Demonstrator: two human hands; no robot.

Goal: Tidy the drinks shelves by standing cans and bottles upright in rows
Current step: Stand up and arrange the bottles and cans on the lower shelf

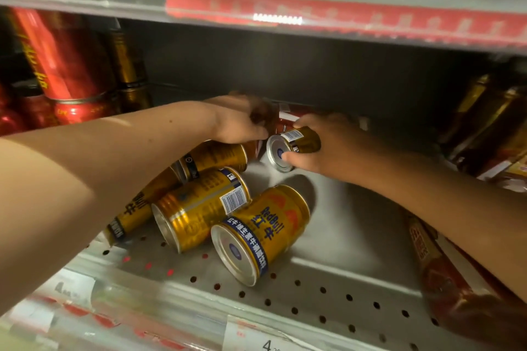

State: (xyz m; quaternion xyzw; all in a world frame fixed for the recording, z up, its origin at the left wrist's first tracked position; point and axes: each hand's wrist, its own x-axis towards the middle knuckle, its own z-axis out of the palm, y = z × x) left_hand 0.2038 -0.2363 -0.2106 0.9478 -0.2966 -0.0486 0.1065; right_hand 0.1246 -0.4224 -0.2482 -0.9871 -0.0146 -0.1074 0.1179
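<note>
Cans point(265, 234) toppled, perforated metal shelf point(336, 239) — dim

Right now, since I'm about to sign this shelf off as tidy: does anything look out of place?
Yes. Several gold Red Bull cans lie toppled in a heap on the perforated shelf, none upright. The right hand grips another gold can, tilted; the left hand grips a red can behind it.

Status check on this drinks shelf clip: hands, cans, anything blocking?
Right hand grips a gold can, tipped on its side. Left hand at a red can behind, grip unclear. Four loose gold cans lying on the shelf in front.
</note>
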